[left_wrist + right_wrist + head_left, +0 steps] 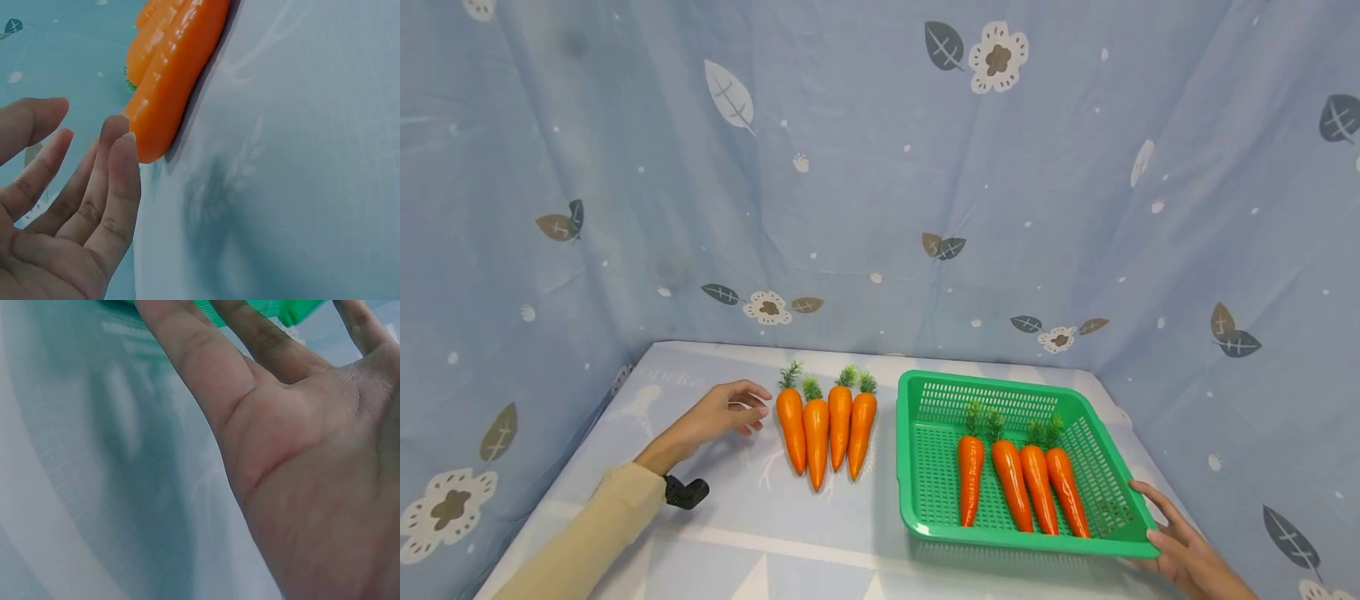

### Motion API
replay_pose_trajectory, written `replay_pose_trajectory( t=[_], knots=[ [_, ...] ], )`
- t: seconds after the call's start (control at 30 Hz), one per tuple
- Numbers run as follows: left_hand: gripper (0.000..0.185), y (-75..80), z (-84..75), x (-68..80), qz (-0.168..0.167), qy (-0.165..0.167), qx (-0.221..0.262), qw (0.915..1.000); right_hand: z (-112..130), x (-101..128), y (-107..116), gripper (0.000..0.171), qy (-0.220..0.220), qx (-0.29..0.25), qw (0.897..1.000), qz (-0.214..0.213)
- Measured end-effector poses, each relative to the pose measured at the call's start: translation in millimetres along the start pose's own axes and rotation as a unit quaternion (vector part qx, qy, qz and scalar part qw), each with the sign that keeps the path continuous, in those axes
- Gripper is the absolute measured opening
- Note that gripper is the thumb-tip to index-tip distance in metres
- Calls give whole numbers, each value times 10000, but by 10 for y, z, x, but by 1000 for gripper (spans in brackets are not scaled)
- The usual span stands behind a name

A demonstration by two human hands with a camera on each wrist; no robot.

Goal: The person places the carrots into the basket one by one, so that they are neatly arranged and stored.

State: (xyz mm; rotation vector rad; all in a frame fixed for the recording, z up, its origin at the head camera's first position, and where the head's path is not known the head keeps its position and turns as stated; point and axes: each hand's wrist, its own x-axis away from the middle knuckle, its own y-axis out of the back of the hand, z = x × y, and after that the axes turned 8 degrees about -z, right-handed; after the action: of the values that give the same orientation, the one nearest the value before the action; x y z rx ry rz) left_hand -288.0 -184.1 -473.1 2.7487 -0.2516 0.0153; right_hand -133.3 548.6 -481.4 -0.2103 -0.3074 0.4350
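Observation:
My left hand [730, 412] hovers just left of a row of several orange carrots [816, 433] with green tufts, glossy like plastic. Its fingers are loosely bent and hold nothing. In the left wrist view, the fingertips overlap the thick end of the nearest carrot [169, 94]. On the right, my right hand [1187, 550] grips the front right corner of a green plastic basket [917, 475], thumb at the rim. Inside the basket, several more carrots [1011, 483] lie side by side, tufts toward the back. The right wrist view shows the palm and fingers [206, 356] reaching to the basket's edge.
The table [752, 500] has a pale patterned cover. A blue curtain [850, 167] with leaves and flowers hangs behind it and along both sides. A black wrist device [685, 493] sits at the left sleeve's cuff.

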Motion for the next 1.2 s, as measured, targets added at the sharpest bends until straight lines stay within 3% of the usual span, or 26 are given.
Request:
replay_pose_trajectory(
  t=[0.37, 0.63, 0.93, 1.2],
  knots=[
    [55, -143, 9, -104, -272, 341, 45, 9990, -32, -28, 17, 59, 78, -160, 9995, 252],
    [55, -202, 7, -231, -395, 557, -96, 9976, -34, -56, 37, 59, 74, -252, 9990, 362],
    [52, -310, 35, -397, -160, 614, -182, 9978, -23, -23, 87, 58, 120, -280, 9986, 428],
    [52, -342, 85, -443, -139, 708, -428, 9965, -70, -46, 78, 60, 179, -123, 9987, 459]
  ],
)
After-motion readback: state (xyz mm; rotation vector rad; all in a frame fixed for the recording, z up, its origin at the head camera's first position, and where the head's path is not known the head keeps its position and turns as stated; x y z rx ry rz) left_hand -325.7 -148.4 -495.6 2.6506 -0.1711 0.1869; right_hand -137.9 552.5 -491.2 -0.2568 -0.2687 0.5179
